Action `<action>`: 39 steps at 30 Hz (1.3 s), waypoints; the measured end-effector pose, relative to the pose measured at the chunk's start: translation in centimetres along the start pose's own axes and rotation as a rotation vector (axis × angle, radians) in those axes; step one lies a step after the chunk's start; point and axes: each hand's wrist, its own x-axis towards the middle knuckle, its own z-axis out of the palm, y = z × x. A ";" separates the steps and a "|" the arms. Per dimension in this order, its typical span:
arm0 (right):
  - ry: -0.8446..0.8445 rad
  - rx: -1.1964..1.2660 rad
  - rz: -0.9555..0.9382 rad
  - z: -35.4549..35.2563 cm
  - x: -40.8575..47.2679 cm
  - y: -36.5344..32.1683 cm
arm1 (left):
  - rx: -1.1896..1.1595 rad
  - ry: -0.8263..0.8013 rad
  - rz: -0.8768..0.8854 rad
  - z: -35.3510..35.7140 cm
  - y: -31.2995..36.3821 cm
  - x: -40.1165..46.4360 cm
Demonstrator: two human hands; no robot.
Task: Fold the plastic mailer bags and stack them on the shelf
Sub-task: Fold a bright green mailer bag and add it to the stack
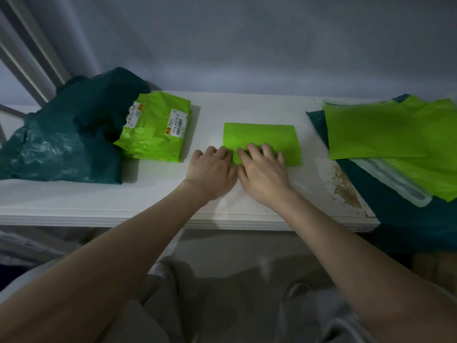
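The fingers of the left hand (211, 173) are being laid nearly straight and close together over the near left corner of a green mailer bag (262, 142), while the fingers of the right hand (265, 174) are being spread flat across its near edge. Nothing is being pinched; the plastic is being pressed down, probably so that a crease along the near edge is being set and the slippery film is being kept from springing open. The two hands are being held side by side, thumbs almost touching, which suggests that the pressure is being worked along the fold.

The bag is being kept in the middle of the white worktop (158, 196), well apart from the heaps on either side, presumably so that room for folding is being left. To the left, a stack of folded green bags (155, 134) with printed labels is being kept just beside a crumpled dark teal bag (66, 137), which is partly overlapping it. To the right, unfolded green bags (385, 129) are being held in a loose pile over more teal plastic (400, 219), within easy reach.

The near edge of the bag is being covered by the fingers, so the fold itself is not being shown, nor how many layers lie beneath. The label print is too small to be read. The right-hand pile is being cut off by the picture's edge, and the dim light is making the space below the worktop hard to make out. No separate shelf is being shown; whether this surface is it cannot be told.
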 end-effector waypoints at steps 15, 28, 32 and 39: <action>0.004 0.038 0.004 -0.3 -0.8 1.8 | 0.014 0.034 -0.045 -1.0 1.5 0.4; -0.035 0.000 0.078 -0.6 -2.1 6.1 | -0.006 0.113 -0.042 -1.0 2.1 1.3; -0.042 0.007 0.087 -0.5 -2.3 5.9 | -0.044 0.128 0.138 -1.2 3.6 1.3; -0.063 0.036 0.070 -0.8 -2.2 6.1 | -0.061 0.120 0.190 0.0 6.1 2.2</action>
